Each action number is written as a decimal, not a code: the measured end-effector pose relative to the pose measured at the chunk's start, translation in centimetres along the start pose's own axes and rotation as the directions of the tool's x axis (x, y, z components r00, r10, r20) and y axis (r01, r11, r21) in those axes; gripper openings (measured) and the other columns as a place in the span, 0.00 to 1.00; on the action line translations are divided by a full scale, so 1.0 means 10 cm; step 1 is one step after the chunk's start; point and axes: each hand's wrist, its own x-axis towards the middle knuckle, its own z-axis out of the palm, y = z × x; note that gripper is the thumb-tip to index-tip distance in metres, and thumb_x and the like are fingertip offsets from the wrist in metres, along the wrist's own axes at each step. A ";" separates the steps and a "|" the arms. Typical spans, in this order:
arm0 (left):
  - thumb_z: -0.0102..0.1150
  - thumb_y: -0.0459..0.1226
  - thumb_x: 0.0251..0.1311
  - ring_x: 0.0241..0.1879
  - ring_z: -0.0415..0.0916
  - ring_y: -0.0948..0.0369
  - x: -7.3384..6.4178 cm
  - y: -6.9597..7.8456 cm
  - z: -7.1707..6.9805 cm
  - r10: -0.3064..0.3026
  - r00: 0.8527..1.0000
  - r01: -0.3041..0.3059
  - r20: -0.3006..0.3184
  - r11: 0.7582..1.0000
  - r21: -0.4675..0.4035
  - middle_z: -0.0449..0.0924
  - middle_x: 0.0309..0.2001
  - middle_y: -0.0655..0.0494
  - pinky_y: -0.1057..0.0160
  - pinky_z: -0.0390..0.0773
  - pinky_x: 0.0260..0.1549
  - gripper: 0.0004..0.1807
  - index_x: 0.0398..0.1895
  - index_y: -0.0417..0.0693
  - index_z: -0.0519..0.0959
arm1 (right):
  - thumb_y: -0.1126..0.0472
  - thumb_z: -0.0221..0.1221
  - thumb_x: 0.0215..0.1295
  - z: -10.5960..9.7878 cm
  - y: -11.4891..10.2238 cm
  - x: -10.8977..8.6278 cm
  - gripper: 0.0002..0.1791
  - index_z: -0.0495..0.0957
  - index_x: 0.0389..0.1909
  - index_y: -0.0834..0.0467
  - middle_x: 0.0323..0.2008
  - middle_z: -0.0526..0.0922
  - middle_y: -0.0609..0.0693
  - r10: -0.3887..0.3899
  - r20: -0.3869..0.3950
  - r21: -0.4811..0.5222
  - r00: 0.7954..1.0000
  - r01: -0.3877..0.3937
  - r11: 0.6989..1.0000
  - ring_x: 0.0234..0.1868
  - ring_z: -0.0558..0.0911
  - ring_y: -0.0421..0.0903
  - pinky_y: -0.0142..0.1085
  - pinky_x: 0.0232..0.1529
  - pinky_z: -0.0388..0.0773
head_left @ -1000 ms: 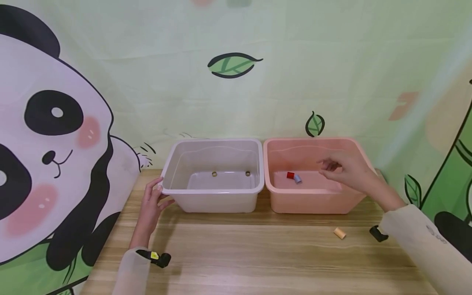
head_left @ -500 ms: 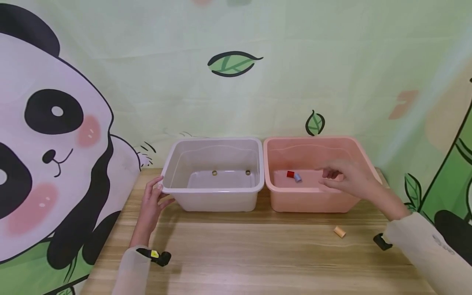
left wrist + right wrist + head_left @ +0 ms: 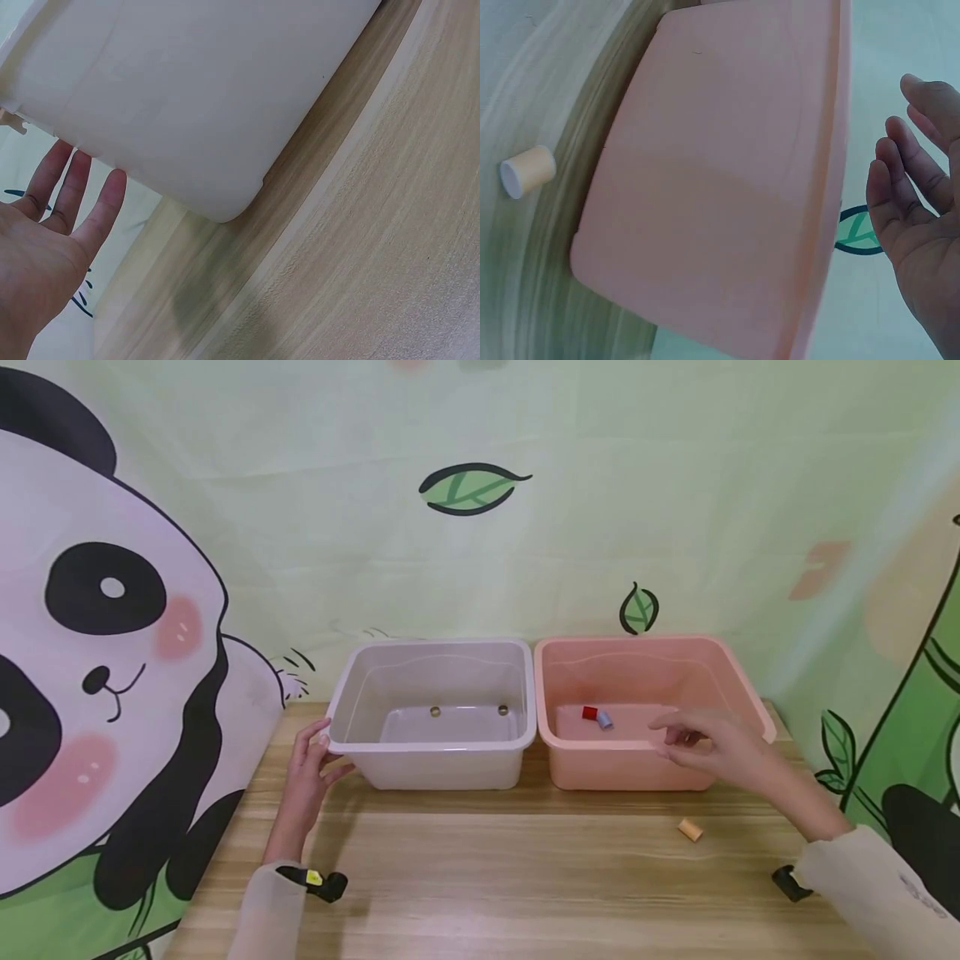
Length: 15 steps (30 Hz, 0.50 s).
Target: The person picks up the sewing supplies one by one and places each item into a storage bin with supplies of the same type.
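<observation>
My left hand touches the left front corner of the white plastic bin; in the left wrist view its fingers lie nearly straight against the bin's side. My right hand, loosely bent, hovers over the front rim of the pink bin. Nothing shows between its fingers in the right wrist view. Inside the pink bin lie a small red cylinder and a light-blue cylinder, touching. An orange cylinder with a white end, resembling a thread spool, lies on the table before the pink bin.
Two small gold-coloured round pieces sit apart on the white bin's floor. Both bins stand side by side near the back of the wooden table. A printed cloth with a panda and leaves hangs behind them.
My right hand has drawn back and down toward me, from above the pink bin's inside to its front rim. The left hand and the small pieces have stayed put.
</observation>
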 end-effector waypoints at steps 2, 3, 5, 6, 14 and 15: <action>0.40 0.46 0.81 0.50 0.78 0.64 0.00 0.00 0.00 0.000 1.000 0.000 -0.002 1.000 0.000 0.64 0.64 0.55 0.57 0.84 0.49 0.21 0.72 0.57 0.61 | 0.67 0.69 0.62 0.01 0.00 -0.05 0.16 0.84 0.51 0.55 0.36 0.82 0.39 0.013 -0.008 -0.009 1.000 -0.013 1.000 0.37 0.78 0.35 0.32 0.37 0.83; 0.40 0.46 0.81 0.50 0.78 0.64 -0.01 0.00 0.00 0.001 1.000 -0.001 -0.003 1.000 0.000 0.64 0.64 0.55 0.57 0.84 0.49 0.21 0.72 0.57 0.61 | 0.67 0.69 0.62 0.01 0.01 -0.08 0.16 0.84 0.51 0.55 0.36 0.81 0.39 0.015 -0.012 -0.011 1.000 -0.015 1.000 0.37 0.78 0.35 0.32 0.36 0.82; 0.40 0.46 0.81 0.50 0.78 0.64 -0.01 0.01 0.00 0.003 1.000 -0.003 -0.005 1.000 0.001 0.64 0.64 0.54 0.58 0.84 0.49 0.21 0.72 0.57 0.61 | 0.68 0.69 0.62 0.02 0.02 -0.12 0.17 0.84 0.51 0.55 0.35 0.81 0.38 0.009 -0.020 -0.024 1.000 -0.010 1.000 0.37 0.79 0.35 0.31 0.35 0.82; 0.40 0.46 0.81 0.50 0.78 0.65 -0.01 0.01 0.00 0.004 1.000 -0.004 -0.006 1.000 0.001 0.64 0.65 0.54 0.58 0.84 0.49 0.21 0.72 0.57 0.61 | 0.69 0.70 0.61 0.02 0.03 -0.15 0.17 0.84 0.51 0.56 0.35 0.81 0.39 0.001 -0.027 -0.029 1.000 -0.001 1.000 0.37 0.79 0.36 0.32 0.35 0.82; 0.41 0.48 0.81 0.50 0.78 0.64 -0.02 0.01 0.01 0.012 1.000 -0.012 -0.003 1.000 0.016 0.64 0.65 0.53 0.58 0.84 0.50 0.22 0.72 0.57 0.61 | 0.68 0.71 0.59 0.05 0.08 -0.36 0.18 0.84 0.51 0.56 0.35 0.81 0.36 0.012 -0.027 -0.058 1.000 -0.013 0.998 0.37 0.79 0.33 0.33 0.34 0.84; 0.42 0.48 0.81 0.50 0.78 0.64 -0.02 0.01 0.02 0.011 1.000 -0.011 -0.004 1.000 0.016 0.64 0.65 0.54 0.58 0.84 0.49 0.21 0.72 0.57 0.62 | 0.68 0.71 0.59 0.06 0.09 -0.39 0.18 0.84 0.51 0.56 0.35 0.81 0.35 0.008 -0.025 -0.053 1.000 -0.010 0.999 0.36 0.79 0.32 0.34 0.34 0.84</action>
